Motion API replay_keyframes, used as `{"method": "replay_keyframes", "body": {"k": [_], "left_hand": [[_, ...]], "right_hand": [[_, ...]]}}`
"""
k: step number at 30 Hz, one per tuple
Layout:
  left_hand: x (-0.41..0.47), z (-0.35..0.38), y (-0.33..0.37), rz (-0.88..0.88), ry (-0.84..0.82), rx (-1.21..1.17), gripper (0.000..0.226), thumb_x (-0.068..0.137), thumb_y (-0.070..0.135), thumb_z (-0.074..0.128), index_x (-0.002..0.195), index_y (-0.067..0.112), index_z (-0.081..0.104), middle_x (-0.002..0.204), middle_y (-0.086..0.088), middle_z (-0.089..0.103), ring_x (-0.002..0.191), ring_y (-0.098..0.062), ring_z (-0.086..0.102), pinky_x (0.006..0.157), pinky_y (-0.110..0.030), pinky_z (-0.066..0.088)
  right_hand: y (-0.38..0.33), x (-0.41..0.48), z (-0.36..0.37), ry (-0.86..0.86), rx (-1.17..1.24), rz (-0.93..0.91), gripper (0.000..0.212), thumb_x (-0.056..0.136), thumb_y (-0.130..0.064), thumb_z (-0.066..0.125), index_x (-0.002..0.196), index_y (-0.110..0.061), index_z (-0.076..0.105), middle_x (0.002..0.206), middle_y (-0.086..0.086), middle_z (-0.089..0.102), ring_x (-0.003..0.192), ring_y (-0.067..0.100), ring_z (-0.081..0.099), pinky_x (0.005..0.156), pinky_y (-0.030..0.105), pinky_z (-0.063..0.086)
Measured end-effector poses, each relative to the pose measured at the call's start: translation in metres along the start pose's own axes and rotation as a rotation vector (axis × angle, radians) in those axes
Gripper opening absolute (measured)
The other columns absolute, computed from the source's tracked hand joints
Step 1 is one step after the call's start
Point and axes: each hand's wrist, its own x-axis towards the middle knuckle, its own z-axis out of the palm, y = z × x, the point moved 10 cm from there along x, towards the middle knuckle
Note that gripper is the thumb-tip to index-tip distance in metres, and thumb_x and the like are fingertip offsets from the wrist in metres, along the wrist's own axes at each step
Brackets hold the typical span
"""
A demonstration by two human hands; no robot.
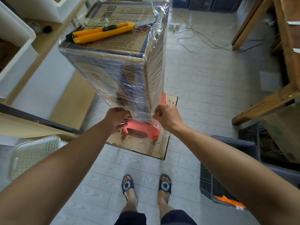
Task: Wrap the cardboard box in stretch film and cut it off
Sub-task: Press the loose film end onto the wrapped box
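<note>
Near left on the floor: a white perforated basket [32, 153]; farther back, a flat cardboard sheet [73, 101] lies along the wall. Your left hand [119, 119] is low at the near left bottom edge of the cardboard box [105, 46], fingers curled tight, gripping the stretch film [129, 88] where it ends just above the stool. The box stands upright at centre on a pink stool [142, 129], and the stool stands on a stained wooden board [146, 146] on the tiled floor. Film covers the box's near face and right face from top edge to bottom, with a loose, crinkled fringe standing up along the top right edge. A yellow utility knife [100, 32] lies on the box top, blade extended and pointing far right, touched by neither hand. Your right hand [167, 116] is at the near right bottom corner of the box, fingers and thumb closed in a narrow pinch on the film edge. Far right of the box, thin cables [203, 39] trail over the tiles. At the right, wooden furniture legs [259, 101]; near right, a dark plastic crate [227, 184]. Your sandalled feet [146, 185] are at the near centre.
</note>
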Motion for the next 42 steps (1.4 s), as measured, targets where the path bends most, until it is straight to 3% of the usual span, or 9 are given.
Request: {"method": "replay_keyframes", "body": {"k": [5,13,20,24,27,30,33,37,42], "left_hand": [[0.002,0.001,0.001,0.012,-0.01,0.0,0.013,0.095,0.005,0.052,0.09,0.006,0.064,0.092,-0.012,0.073,0.088,-0.023,0.069,0.085,-0.037,0.049],[0.004,0.012,0.005,0.016,-0.008,-0.178,0.015,0.095,0.01,0.047,0.092,0.013,0.06,0.086,-0.008,0.073,0.08,-0.021,0.07,0.078,-0.032,0.047],[0.005,0.017,0.002,-0.038,-0.076,-0.314,0.014,0.092,0.01,0.048,0.082,0.015,0.057,0.08,-0.005,0.065,0.07,-0.019,0.061,0.065,-0.029,0.042],[0.006,0.022,-0.001,-0.07,-0.105,-0.434,0.019,0.091,0.009,0.045,0.074,0.012,0.053,0.079,-0.007,0.065,0.082,-0.024,0.067,0.073,-0.032,0.046],[0.007,0.028,-0.003,-0.09,-0.161,-0.512,0.018,0.088,0.009,0.043,0.072,0.012,0.051,0.078,-0.008,0.063,0.088,-0.026,0.068,0.077,-0.033,0.047],[0.01,0.032,-0.004,-0.109,-0.218,-0.57,0.016,0.083,0.011,0.043,0.071,0.012,0.054,0.076,-0.007,0.065,0.088,-0.027,0.069,0.078,-0.034,0.048],[0.01,0.033,-0.004,-0.109,-0.244,-0.565,0.016,0.081,0.014,0.042,0.069,0.014,0.053,0.071,-0.004,0.068,0.089,-0.025,0.069,0.081,-0.034,0.045],[0.009,0.034,-0.003,-0.118,-0.246,-0.558,0.016,0.081,0.015,0.041,0.068,0.016,0.05,0.071,-0.001,0.067,0.093,-0.023,0.069,0.088,-0.034,0.044],[0.007,0.033,0.0,-0.115,-0.246,-0.529,0.019,0.083,0.014,0.039,0.067,0.015,0.05,0.07,-0.002,0.068,0.09,-0.023,0.069,0.082,-0.033,0.045]], "right_hand": [[-0.008,-0.009,0.0,-0.062,-0.152,-0.154,0.018,0.091,-0.007,0.061,0.083,-0.013,0.075,0.084,0.001,0.073,0.07,0.015,0.063,0.067,0.033,0.057],[-0.016,0.011,-0.021,-0.005,-0.195,-0.244,0.025,0.092,-0.002,0.058,0.073,-0.017,0.054,0.078,0.0,0.055,0.068,0.022,0.054,0.061,0.03,0.038],[-0.027,0.033,-0.013,-0.023,-0.293,-0.407,0.015,0.086,0.006,0.062,0.083,-0.006,0.07,0.085,0.008,0.067,0.069,0.029,0.064,0.061,0.039,0.054],[-0.003,0.039,-0.023,0.035,0.152,-0.057,0.009,0.08,-0.006,0.076,0.084,-0.012,0.07,0.081,0.007,0.07,0.07,0.023,0.069,0.068,0.042,0.06],[0.028,0.03,-0.02,0.116,0.61,0.31,0.037,0.063,-0.036,0.085,0.086,-0.022,0.058,0.082,0.007,0.07,0.076,0.026,0.072,0.069,0.044,0.062],[0.037,0.026,-0.023,0.128,0.804,0.396,0.013,0.083,-0.016,0.069,0.089,-0.022,0.06,0.092,0.007,0.068,0.091,0.025,0.07,0.082,0.053,0.06],[0.042,0.001,-0.013,0.202,1.069,0.489,0.009,0.097,-0.013,0.056,0.103,-0.017,0.061,0.108,0.011,0.067,0.101,0.023,0.067,0.087,0.041,0.059],[0.034,-0.037,0.035,0.213,1.043,0.697,0.028,0.097,-0.034,0.05,0.108,-0.013,0.066,0.098,0.003,0.066,0.096,0.024,0.065,0.084,0.041,0.053],[0.012,-0.004,0.087,-0.104,1.227,0.832,0.077,0.093,-0.07,0.028,0.144,-0.015,0.048,0.139,0.005,0.055,0.128,0.029,0.052,0.113,0.049,0.038]]}}
